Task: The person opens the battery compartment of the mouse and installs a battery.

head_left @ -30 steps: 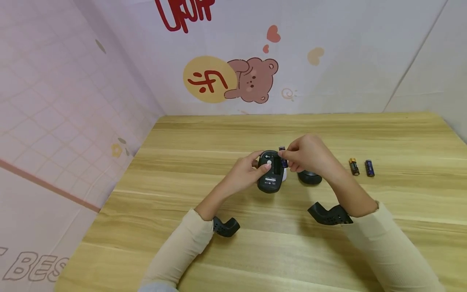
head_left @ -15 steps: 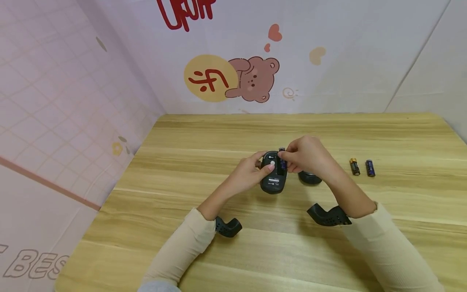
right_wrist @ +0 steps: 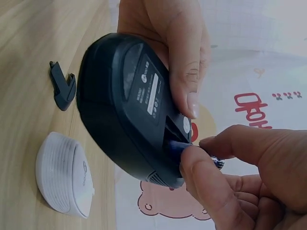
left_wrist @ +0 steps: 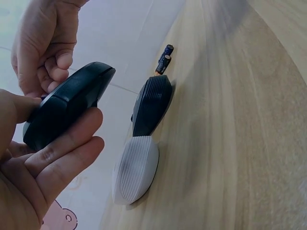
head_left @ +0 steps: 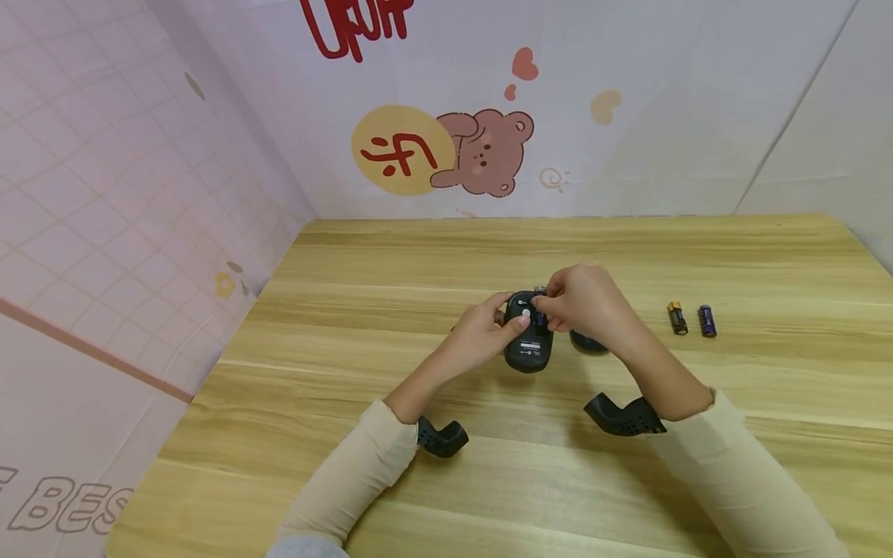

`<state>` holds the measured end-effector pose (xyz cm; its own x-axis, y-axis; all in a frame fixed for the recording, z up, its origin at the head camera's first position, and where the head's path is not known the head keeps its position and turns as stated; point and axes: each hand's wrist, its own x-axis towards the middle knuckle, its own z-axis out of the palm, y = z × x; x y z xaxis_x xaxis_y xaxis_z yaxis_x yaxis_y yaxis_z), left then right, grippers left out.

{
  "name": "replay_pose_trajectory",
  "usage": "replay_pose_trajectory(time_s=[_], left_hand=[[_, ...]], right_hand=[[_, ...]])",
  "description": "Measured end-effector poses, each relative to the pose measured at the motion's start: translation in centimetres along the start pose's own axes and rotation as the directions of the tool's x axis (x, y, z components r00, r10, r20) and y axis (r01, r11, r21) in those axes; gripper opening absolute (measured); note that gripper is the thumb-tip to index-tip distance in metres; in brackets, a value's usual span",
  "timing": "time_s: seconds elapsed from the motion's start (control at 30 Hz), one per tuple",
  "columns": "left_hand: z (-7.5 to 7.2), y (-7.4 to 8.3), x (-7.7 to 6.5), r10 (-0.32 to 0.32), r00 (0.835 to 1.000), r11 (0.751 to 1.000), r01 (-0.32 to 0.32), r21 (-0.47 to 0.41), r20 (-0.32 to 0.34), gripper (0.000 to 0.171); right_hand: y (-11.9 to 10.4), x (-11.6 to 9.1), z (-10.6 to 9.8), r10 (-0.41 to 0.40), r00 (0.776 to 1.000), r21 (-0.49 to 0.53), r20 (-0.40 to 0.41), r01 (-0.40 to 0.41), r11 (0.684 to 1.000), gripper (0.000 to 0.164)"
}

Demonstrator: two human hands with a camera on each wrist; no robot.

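A black computer mouse (head_left: 528,356) is held above the table, its labelled underside turned up. My left hand (head_left: 481,329) grips it from the left, thumb lying on the underside. In the right wrist view the battery slot (right_wrist: 171,130) in the mouse is uncovered. Between thumb and fingers my right hand (head_left: 589,302) pinches a dark blue battery (right_wrist: 176,149). One end of this battery reaches into the slot, while its other end sticks out past the fingertips. Those fingers hide part of the battery and the slot.
Behind the right hand, a second black mouse (left_wrist: 153,105) lies on the table. Beside it is a white mouse (left_wrist: 136,167). A small black battery cover (right_wrist: 62,88) rests on the wood. Farther right lie an orange-and-black battery (head_left: 677,318) and a blue battery (head_left: 708,321).
My left hand has shifted the mouse slightly right, towards my right hand. The pinched battery, earlier beside the slot, now overlaps it. The right hand has come down a little.
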<state>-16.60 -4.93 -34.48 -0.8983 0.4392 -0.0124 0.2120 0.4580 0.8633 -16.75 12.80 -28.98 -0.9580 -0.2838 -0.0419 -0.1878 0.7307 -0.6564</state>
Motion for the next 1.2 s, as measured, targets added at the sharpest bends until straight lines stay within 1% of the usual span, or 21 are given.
replay_pose_trajectory(time_s=[0.13, 0.5, 0.7, 0.87, 1.03, 1.13, 1.2], left_hand=[[-0.1, 0.1, 0.0, -0.012, 1.0, 1.0, 0.012, -0.009, -0.003, 0.052], [-0.2, 0.1, 0.1, 0.004, 1.0, 0.999, -0.004, -0.034, -0.009, 0.051], [-0.1, 0.1, 0.1, 0.014, 1.0, 0.999, -0.015, -0.048, -0.011, 0.05], [-0.2, -0.1, 0.1, 0.011, 1.0, 0.999, -0.012, -0.04, -0.019, 0.05], [-0.4, -0.2, 0.2, 0.008, 1.0, 0.998, -0.009, -0.067, -0.025, 0.05], [-0.5, -0.2, 0.0, 0.012, 0.999, 0.996, -0.014, -0.083, -0.03, 0.049], [-0.5, -0.2, 0.0, 0.015, 0.999, 0.996, -0.018, -0.089, -0.035, 0.048]], right_hand=[[0.0, -0.1, -0.1, -0.002, 1.0, -0.014, 0.014, 0.003, 1.0, 0.016], [0.3, -0.2, -0.1, -0.036, 0.999, -0.041, 0.033, 0.037, 0.998, 0.015], [0.4, -0.2, -0.1, -0.044, 0.998, -0.038, 0.046, 0.046, 0.998, 0.015], [0.7, -0.2, -0.1, -0.045, 0.997, 0.001, 0.067, 0.045, 0.999, 0.016], [1.3, 0.0, -0.2, -0.036, 0.994, 0.048, 0.105, 0.031, 0.998, 0.021], [1.7, 0.3, -0.2, -0.032, 0.996, 0.077, 0.087, 0.025, 0.997, 0.026], [1.9, 0.5, -0.2, -0.029, 0.997, 0.11, 0.068, 0.022, 0.994, 0.032]])
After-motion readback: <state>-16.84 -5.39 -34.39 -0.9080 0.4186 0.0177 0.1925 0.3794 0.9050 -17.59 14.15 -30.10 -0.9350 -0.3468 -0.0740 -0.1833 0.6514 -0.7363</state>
